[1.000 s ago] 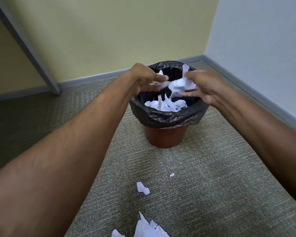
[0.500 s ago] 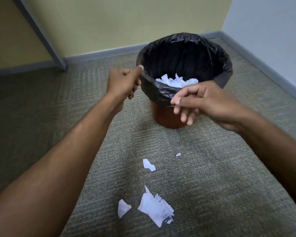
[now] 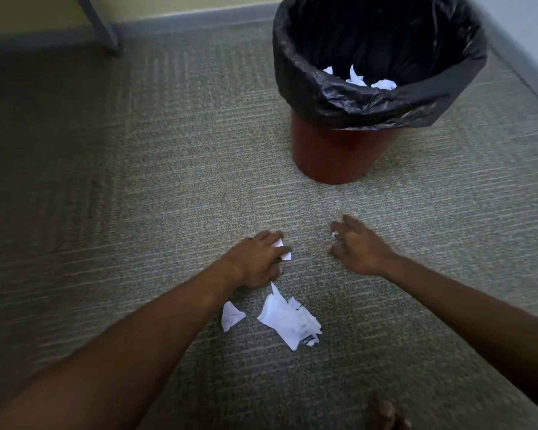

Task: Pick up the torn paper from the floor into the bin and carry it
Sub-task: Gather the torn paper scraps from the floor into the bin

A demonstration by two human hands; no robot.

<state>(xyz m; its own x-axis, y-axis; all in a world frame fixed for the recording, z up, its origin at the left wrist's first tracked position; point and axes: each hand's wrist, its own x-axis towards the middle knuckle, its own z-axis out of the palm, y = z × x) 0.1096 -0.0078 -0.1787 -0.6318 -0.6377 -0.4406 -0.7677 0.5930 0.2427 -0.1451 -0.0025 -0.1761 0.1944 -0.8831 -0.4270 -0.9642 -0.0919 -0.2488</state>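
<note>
A brown bin (image 3: 339,150) lined with a black bag (image 3: 370,97) stands on the carpet at the upper right, with white paper scraps (image 3: 359,79) inside. My left hand (image 3: 255,259) is down on the carpet, its fingers curled round a white scrap (image 3: 281,248). My right hand (image 3: 359,248) is on the floor just to the right, fingers curled over a tiny white scrap (image 3: 335,234). Near my left wrist lie a larger torn sheet (image 3: 288,319) and a small piece (image 3: 231,315).
Grey-green carpet (image 3: 137,181) covers the floor. A grey skirting board (image 3: 199,18) runs along the far wall, and a grey frame post (image 3: 100,26) meets the floor at the upper left. A foot (image 3: 384,414) shows at the bottom edge.
Both hands have dropped from beside the bin's rim down to the carpet and closed on scraps. The view has tilted down, so the bin sits higher in frame.
</note>
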